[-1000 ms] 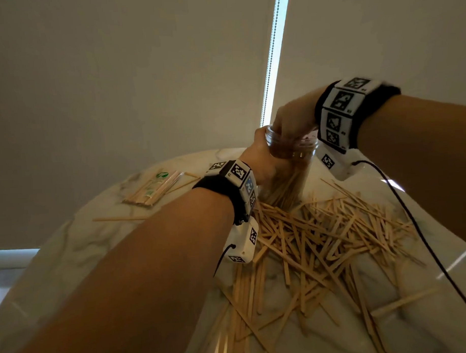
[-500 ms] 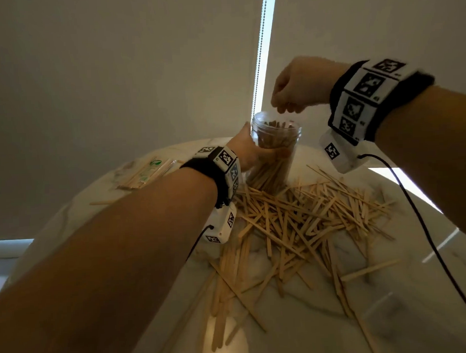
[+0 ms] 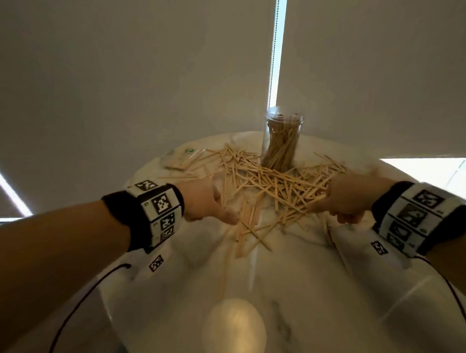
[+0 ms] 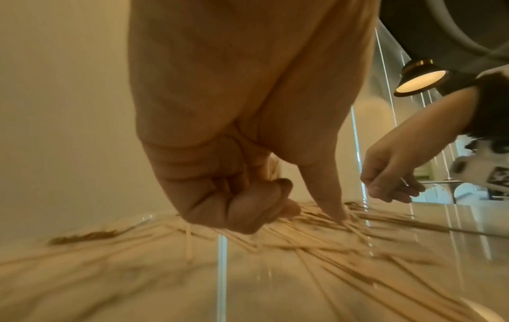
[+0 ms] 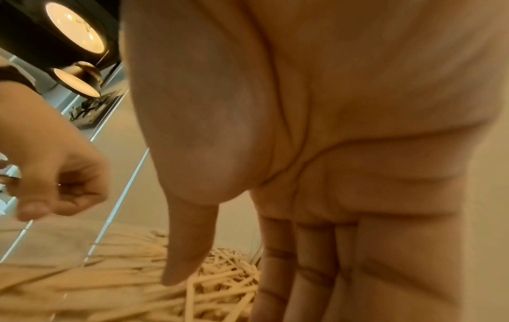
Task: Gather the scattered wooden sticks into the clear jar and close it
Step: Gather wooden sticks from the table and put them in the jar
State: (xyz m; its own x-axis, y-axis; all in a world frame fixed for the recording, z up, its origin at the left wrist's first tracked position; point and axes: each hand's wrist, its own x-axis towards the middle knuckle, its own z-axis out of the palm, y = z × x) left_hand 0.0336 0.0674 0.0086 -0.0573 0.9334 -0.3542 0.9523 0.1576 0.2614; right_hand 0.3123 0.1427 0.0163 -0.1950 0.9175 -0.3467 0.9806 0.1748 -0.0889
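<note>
Rake sticks point(image 3: 274, 185) parallel mid-table before lifting toward jar point(image 3: 282, 137); left hand point(image 3: 206, 203) curled, seemingly empty; right hand point(image 3: 351, 198) loose, empty.

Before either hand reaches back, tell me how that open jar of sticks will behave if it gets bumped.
The clear jar looks tall and narrow, so a knock near its rim would probably tip it. It has no lid, so the sticks inside would likely spill. Loose wooden sticks lie against its base; it might skid on them.
</note>
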